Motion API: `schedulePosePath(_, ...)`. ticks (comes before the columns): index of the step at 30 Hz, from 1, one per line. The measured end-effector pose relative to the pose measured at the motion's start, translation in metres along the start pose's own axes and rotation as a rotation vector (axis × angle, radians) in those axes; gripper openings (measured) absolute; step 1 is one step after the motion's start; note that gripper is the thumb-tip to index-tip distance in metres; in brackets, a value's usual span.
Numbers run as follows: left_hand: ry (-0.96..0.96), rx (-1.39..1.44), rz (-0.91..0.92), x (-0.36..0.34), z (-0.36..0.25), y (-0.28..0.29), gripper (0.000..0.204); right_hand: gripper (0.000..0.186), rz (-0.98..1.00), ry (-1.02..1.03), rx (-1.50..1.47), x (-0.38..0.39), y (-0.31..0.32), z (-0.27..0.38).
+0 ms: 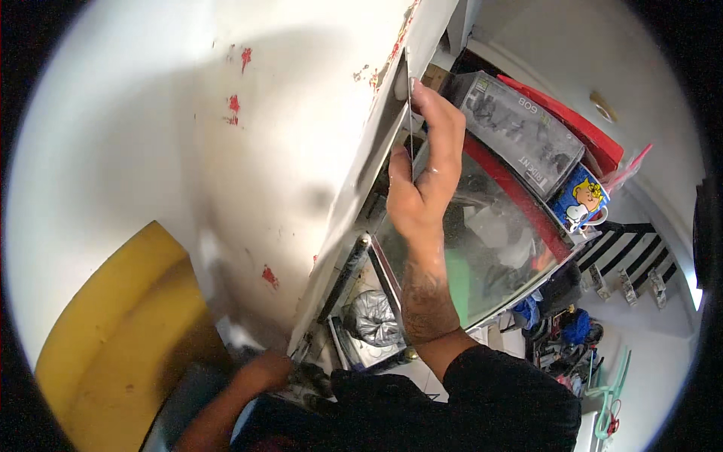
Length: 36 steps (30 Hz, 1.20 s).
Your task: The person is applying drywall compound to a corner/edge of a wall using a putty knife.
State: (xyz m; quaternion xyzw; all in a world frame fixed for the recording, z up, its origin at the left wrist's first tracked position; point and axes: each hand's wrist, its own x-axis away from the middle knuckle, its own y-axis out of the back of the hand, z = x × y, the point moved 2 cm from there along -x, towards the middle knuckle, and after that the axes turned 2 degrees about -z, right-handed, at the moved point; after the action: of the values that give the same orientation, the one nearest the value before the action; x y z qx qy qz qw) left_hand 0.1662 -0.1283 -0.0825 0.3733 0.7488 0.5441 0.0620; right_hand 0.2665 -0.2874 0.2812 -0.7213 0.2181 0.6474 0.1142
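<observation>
A white wall or pillar (279,151) runs up the middle, with red patches where the paint is chipped and a worn corner edge. At that edge my right hand (428,151) pinches a thin flat plate (409,113), seen almost edge-on, between thumb and fingers. The plate lies against the corner, and its full shape is hidden. Lower down, my left hand (265,372) is by the foot of the same edge. It is dark and blurred there, so its fingers do not show clearly.
A yellow curved panel (120,316) stands at the left. Right of my arm is a glass case (497,241) bearing a grey box (520,128), a red flat item (595,135) and a blue mug (578,200). Beyond are striped stairs (629,256) and piled tools (568,339).
</observation>
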Motion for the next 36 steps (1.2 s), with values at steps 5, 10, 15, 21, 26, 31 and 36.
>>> schedulePosePath(5, 0.008, -0.023, 0.048, -0.006, 0.003, -0.003, 0.017, 0.057, 0.004, 0.003, 0.010, 0.004, -0.004, 0.005)
schedulePosePath(10, 0.086, 0.333, -0.288, 0.039, -0.032, 0.057, 0.017, 0.056, 0.009, 0.035, 0.108, 0.014, 0.001, 0.003)
schedulePosePath(15, 0.021, 0.222, -0.344, 0.040, -0.028, 0.046, 0.018, 0.059, 0.001, 0.049, 0.123, 0.020, -0.004, 0.007)
schedulePosePath(21, 0.055, 0.030, -0.021, 0.001, -0.005, 0.005, 0.019, 0.059, 0.007, 0.032, 0.147, 0.031, -0.008, 0.012)
schedulePosePath(26, 0.036, -0.023, 0.020, -0.008, 0.005, -0.012, 0.019, 0.058, -0.001, 0.009, 0.126, 0.039, -0.010, 0.018)
schedulePosePath(31, 0.112, 0.075, 0.043, 0.000, -0.008, 0.012, 0.022, 0.057, 0.018, 0.016, 0.131, 0.048, -0.009, 0.020)
schedulePosePath(36, 0.092, 0.045, 0.014, -0.001, -0.002, 0.004, 0.025, 0.055, 0.046, -0.013, 0.049, 0.054, -0.001, 0.027)
